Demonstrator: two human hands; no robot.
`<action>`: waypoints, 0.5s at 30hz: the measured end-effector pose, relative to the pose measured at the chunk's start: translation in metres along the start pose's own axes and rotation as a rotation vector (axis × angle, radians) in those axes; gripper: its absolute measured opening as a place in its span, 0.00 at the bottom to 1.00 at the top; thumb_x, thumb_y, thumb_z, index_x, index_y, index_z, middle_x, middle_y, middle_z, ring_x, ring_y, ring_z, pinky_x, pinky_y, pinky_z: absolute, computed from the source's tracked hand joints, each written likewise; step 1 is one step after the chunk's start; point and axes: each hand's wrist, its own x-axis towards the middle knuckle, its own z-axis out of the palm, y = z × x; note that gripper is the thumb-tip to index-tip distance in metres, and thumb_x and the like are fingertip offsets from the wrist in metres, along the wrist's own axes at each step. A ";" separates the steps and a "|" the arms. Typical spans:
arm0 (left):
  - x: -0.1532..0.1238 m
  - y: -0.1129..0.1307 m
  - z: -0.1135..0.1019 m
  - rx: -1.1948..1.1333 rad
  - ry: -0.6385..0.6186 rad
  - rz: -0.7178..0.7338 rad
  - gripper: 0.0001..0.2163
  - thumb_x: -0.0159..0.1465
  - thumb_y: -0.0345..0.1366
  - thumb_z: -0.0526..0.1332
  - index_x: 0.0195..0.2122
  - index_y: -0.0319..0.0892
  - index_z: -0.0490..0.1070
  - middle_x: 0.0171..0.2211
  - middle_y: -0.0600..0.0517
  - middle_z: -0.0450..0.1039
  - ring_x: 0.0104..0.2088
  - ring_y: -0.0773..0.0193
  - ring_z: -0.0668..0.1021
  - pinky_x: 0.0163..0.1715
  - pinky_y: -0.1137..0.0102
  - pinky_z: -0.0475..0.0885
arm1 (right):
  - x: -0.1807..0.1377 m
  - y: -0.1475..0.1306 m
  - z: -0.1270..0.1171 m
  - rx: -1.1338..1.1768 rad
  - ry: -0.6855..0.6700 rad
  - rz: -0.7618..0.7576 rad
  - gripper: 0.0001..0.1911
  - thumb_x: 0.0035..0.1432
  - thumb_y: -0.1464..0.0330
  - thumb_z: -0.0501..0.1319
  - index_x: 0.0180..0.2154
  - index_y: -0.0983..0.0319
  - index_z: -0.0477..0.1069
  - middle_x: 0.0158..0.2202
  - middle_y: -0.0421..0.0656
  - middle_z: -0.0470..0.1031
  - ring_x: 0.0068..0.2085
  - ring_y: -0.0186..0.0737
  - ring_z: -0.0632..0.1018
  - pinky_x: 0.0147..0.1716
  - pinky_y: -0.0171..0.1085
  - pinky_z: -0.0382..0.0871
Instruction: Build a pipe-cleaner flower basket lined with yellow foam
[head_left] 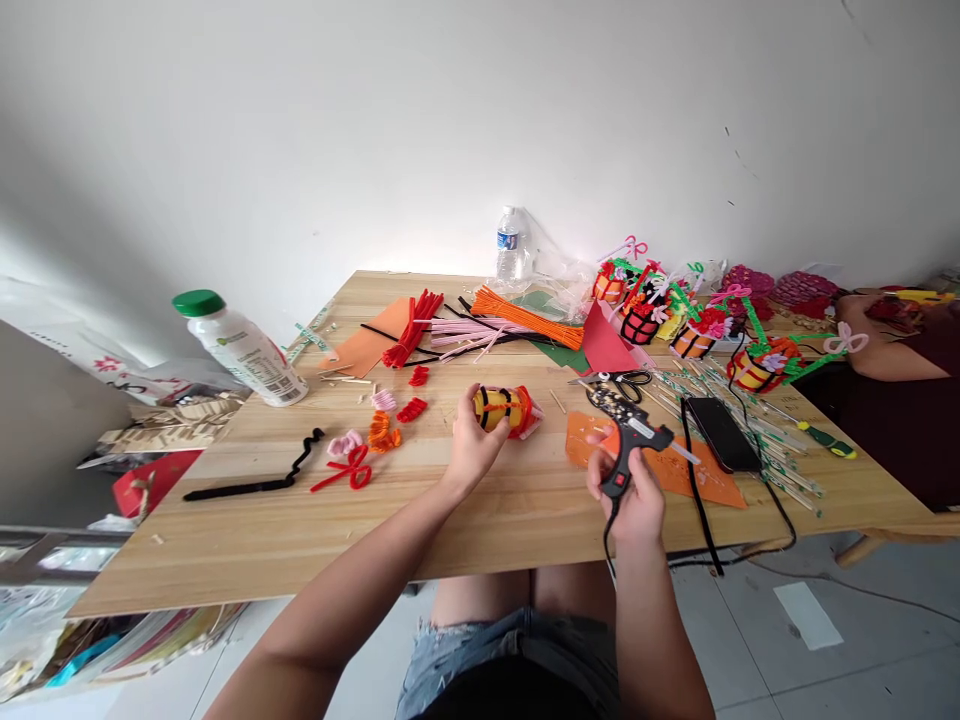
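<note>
My left hand [478,440] is closed round a small yellow lantern [495,408] with black bands and an orange-red pipe-cleaner rim, lying on its side just over the table. In my right hand [634,490] is a black hot glue gun [626,435], gripped by its handle, with a glue stick poking from its back end. The gun's front points away and to the left, apart from the lantern. Coiled pipe-cleaner pieces [384,432] in orange, pink and red lie left of my left hand, beside a red pipe-cleaner bow [351,470].
Bundles of red [414,328] and orange pipe cleaners [529,315] lie at the back. Finished lanterns [697,332] stand at the right, near another person's arm [892,345]. A phone [724,433], scissors [626,383], a screwdriver [825,440] and a white bottle [244,350] are also on the table.
</note>
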 end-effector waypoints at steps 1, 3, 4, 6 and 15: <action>0.000 0.000 0.000 -0.015 -0.008 -0.010 0.33 0.53 0.32 0.64 0.59 0.38 0.55 0.50 0.43 0.71 0.48 0.58 0.77 0.51 0.61 0.72 | 0.001 -0.005 -0.005 -0.056 0.008 -0.032 0.14 0.58 0.58 0.59 0.42 0.60 0.72 0.40 0.47 0.74 0.23 0.31 0.67 0.15 0.30 0.57; 0.000 0.000 0.000 -0.029 -0.015 -0.022 0.33 0.53 0.32 0.64 0.60 0.38 0.54 0.50 0.43 0.71 0.48 0.58 0.77 0.51 0.62 0.72 | 0.003 -0.012 -0.011 -0.102 -0.021 0.012 0.16 0.58 0.58 0.60 0.42 0.62 0.72 0.40 0.49 0.75 0.23 0.31 0.67 0.14 0.30 0.55; 0.000 -0.001 0.000 -0.026 -0.014 -0.018 0.33 0.53 0.32 0.65 0.60 0.38 0.55 0.50 0.43 0.71 0.48 0.58 0.77 0.51 0.62 0.72 | 0.003 -0.011 -0.013 -0.095 -0.052 0.071 0.16 0.57 0.58 0.60 0.42 0.63 0.72 0.40 0.49 0.75 0.22 0.31 0.67 0.13 0.30 0.54; 0.000 -0.002 0.000 -0.009 -0.004 0.001 0.33 0.53 0.33 0.65 0.59 0.39 0.55 0.50 0.43 0.70 0.48 0.57 0.77 0.51 0.62 0.72 | 0.002 -0.005 -0.011 -0.052 -0.113 0.201 0.17 0.57 0.58 0.60 0.42 0.63 0.72 0.40 0.50 0.75 0.21 0.30 0.65 0.12 0.29 0.52; -0.001 0.001 -0.001 -0.025 -0.011 -0.004 0.32 0.54 0.32 0.64 0.59 0.39 0.55 0.51 0.43 0.71 0.48 0.57 0.77 0.51 0.60 0.73 | 0.006 0.037 0.010 0.074 -0.137 0.370 0.16 0.57 0.58 0.61 0.42 0.63 0.71 0.38 0.48 0.76 0.21 0.29 0.66 0.13 0.28 0.52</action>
